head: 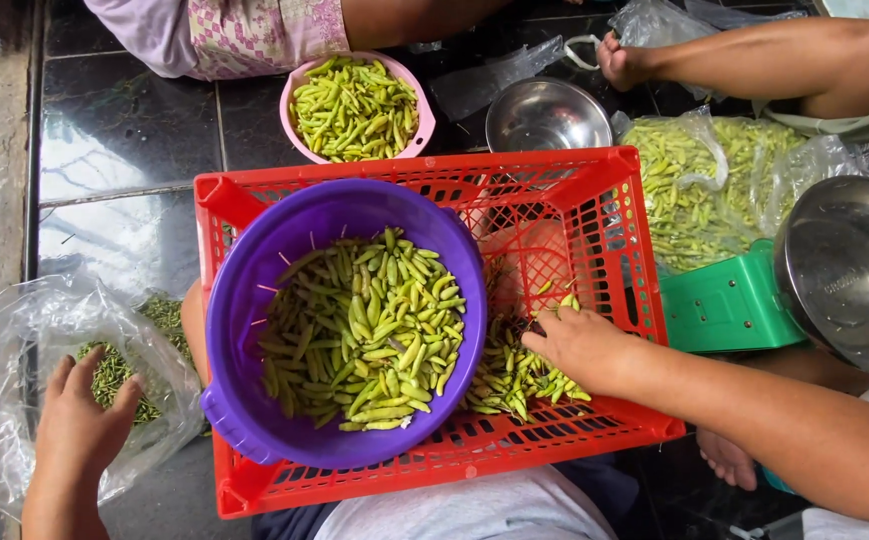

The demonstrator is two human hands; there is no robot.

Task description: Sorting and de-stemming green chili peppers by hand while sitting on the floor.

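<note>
A red plastic crate rests on my lap. A purple bowl full of green chili peppers stands in its left half. My right hand lies on a loose heap of chilies in the crate's right half, fingers closed on some of them. My left hand hovers with spread fingers at the mouth of a clear plastic bag that holds green stems; nothing is in it.
A pink bowl of chilies and an empty steel bowl stand beyond the crate. To the right are clear bags of chilies and a green scale with a steel pan. Other people sit at the top and right on the dark tiled floor.
</note>
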